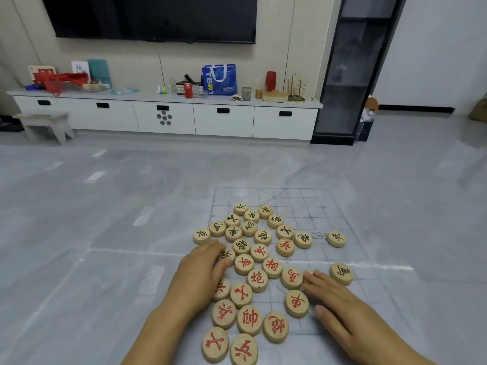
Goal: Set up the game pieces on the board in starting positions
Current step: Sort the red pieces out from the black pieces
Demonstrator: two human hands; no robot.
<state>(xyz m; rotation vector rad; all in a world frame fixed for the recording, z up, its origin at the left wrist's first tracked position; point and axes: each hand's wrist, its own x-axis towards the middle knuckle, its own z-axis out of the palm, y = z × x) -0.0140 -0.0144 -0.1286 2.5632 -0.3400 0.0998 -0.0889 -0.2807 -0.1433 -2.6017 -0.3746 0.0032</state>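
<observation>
Both hands were flat and relaxed, gripping nothing. The left hand (200, 270) lay over the left edge of the pile, its fingers on top of a piece. The right hand (334, 299) rested on the board (303, 206) with its fingertips against a red piece (291, 277).

The pieces (250, 259) sat in one mixed heap, red and black together, mostly on the board's left half. A few looked to lie past the left and near edges. Two black ones (336, 238) sat apart on the right. None was in a starting position yet.

Risks, as I judge them:
- The board looked like a thin clear sheet, so pushing discs across it could drag or wrinkle it.
- The discs were packed edge to edge, so pulling one out would likely knock its neighbours.
- The colours were mixed, so it would be easy to seat a piece on the wrong side.
- Glare washed out the grid lines, so a piece could land off its intersection.

The surface was glossy grey floor (105, 206) tile with strong reflections. In the room behind were a wall TV (152, 17), a long white cabinet (163, 117) with clutter on top including a blue bag (220, 79) and a red can (188, 90), a stool (44, 125) on the left and a dark glass cabinet (350, 75) on the right.
</observation>
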